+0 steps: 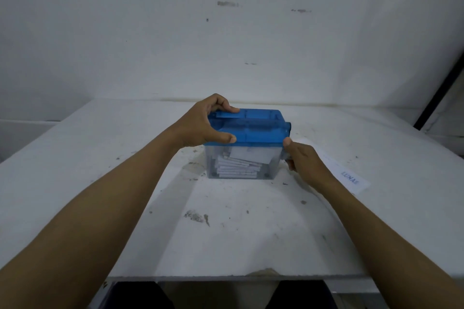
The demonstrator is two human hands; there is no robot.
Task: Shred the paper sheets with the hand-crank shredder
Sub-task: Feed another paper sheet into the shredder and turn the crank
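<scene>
White, stained tabletop against a scuffed white wall carries the hand-crank shredder, which sits at the middle of the table, well back from the near edge.

The left hand grips the left end of its blue lid, thumb on the near rim and fingers curled over the far edge. The right hand is at the right side: its thumb touches the lid's near right corner, while its fingers curl out of sight by the side wall, so whether they hold a crank handle or the bin cannot be told. A round blue hub juts from the lid's right end.

The shredder looks like light, rigid plastic, smooth enough to slide, so bracing the lid from above seems sound.

Below, the clear bin holds a loose pile of white paper strips, roughly half full. A paper sheet with blue lettering lies flat just right of the bin.
</scene>
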